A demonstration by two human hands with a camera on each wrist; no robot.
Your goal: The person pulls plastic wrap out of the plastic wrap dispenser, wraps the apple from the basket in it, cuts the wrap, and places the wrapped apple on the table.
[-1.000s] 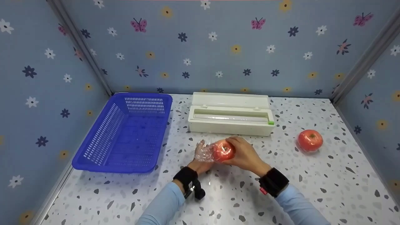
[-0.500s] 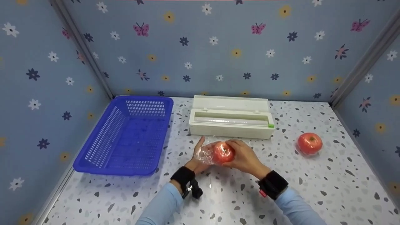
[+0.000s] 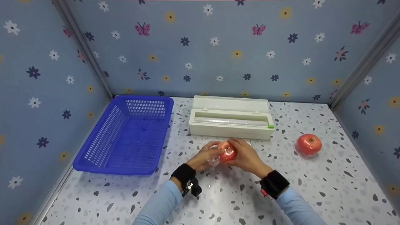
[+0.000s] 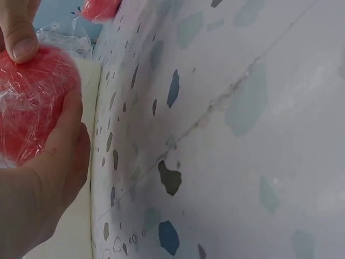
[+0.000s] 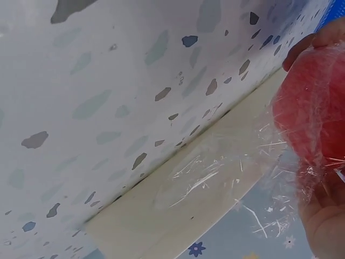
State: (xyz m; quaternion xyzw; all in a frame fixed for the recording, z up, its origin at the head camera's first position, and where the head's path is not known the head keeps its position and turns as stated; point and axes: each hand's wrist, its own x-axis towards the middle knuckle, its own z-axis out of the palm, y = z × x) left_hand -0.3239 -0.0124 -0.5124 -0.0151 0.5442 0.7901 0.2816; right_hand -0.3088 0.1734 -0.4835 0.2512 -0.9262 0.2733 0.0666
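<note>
Cupping wrapped tomato [image 3: 227,152], both hands [image 3: 229,154] curled

Half hidden in my hands

My fingers cover much of the wrapped apple [image 3: 227,152]; my right hand [image 5: 326,224] is cut off at the right wrist view's edge.

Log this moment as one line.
left hand: grips wrapped apple | right hand: grips same apple | second apple: on table | basket: empty
</note>
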